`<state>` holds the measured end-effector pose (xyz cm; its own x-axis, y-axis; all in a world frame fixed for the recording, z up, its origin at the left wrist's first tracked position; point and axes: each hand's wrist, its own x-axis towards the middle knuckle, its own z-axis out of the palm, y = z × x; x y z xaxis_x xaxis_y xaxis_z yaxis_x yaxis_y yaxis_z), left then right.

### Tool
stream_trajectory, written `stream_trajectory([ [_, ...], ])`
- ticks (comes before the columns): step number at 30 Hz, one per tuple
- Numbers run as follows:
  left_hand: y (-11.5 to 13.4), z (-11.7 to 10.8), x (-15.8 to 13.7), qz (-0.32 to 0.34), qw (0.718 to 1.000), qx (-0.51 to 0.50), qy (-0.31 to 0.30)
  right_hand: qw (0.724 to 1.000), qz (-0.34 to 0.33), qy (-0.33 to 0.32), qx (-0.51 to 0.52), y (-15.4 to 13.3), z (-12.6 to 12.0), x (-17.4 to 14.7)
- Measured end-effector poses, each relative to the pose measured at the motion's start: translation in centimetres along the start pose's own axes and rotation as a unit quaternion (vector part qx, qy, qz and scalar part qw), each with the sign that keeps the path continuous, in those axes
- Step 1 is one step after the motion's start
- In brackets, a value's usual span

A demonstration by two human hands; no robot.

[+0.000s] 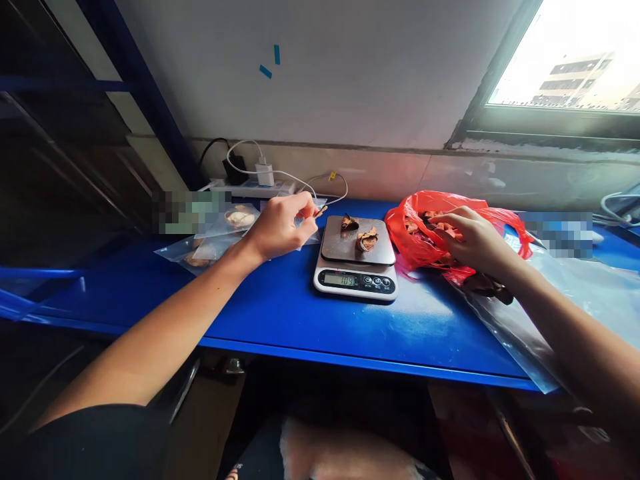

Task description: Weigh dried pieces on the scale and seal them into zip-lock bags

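My left hand [286,225] is closed in a pinch on a small brown dried piece [321,211], just left of and above the scale's plate. A white digital kitchen scale [320,280] stands on the blue table. Two curled brown dried pieces, one dark [349,223] and one lighter [367,240], lie on its steel plate. The display is lit, but its digits are hard to read. At the mouth of a red plastic bag [400,233], my right hand [473,240] reaches over the reddish-brown dried pieces inside, fingers apart. Its fingertips touch or nearly touch them.
Clear zip bags [207,247] with pale contents lie at the left. Behind them a power strip [250,189] carries a white charger [265,175] and cables. Several dark pieces [487,287] rest under my right wrist on a large clear plastic bag [530,333] reaching past the table's front edge [350,363].
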<state>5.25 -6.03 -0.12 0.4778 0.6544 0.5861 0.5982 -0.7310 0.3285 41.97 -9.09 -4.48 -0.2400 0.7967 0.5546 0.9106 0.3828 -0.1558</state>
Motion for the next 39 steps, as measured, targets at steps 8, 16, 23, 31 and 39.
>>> stream_trajectory([
  [8,0.1,0.5,-0.3,0.022,0.999,-0.013,0.026,1.0,-0.018,-0.02,0.003,-0.1,0.1,-0.3],
  [16,-0.1,0.8,-0.3,0.036,0.999,-0.006,0.004,0.998,-0.033,-0.049,-0.012,0.6,0.4,-0.4],
  [23,-0.1,1.1,-0.2,0.043,0.999,0.014,-0.003,0.998,-0.04,-0.044,-0.017,0.3,0.3,-0.4],
  [31,-0.4,1.1,-0.1,0.066,0.997,0.037,-0.004,0.998,-0.032,-0.054,-0.024,0.2,0.3,-0.4],
  [39,0.1,2.0,-0.5,0.055,0.994,0.048,-0.081,0.993,-0.027,-0.108,-0.032,0.3,0.4,-0.4],
])
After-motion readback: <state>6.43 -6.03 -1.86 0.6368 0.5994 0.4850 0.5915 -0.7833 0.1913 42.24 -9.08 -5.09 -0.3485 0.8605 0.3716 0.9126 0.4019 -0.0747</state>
